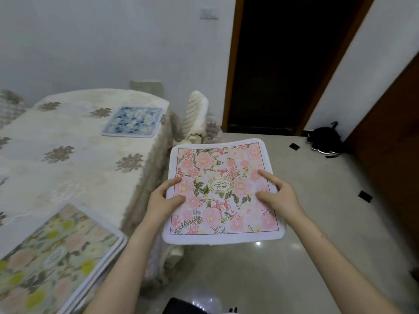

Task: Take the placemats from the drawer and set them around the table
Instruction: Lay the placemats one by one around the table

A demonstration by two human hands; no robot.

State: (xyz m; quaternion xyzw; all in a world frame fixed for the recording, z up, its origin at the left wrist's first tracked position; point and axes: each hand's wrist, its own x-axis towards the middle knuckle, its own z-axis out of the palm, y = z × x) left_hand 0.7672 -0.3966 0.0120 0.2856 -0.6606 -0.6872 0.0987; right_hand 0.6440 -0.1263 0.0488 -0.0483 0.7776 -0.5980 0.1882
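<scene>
Beside the table [68, 141], both hands hold pink placemat [223, 191] lettered "GARDEN".

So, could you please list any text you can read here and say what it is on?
"GARDEN", stacked in an oval badge at the middle of the pink floral placemat, last letter unclear.
Oval badge on the yellow floral placemat: too blurred to read.
Blue placemat: no text visible.
</scene>
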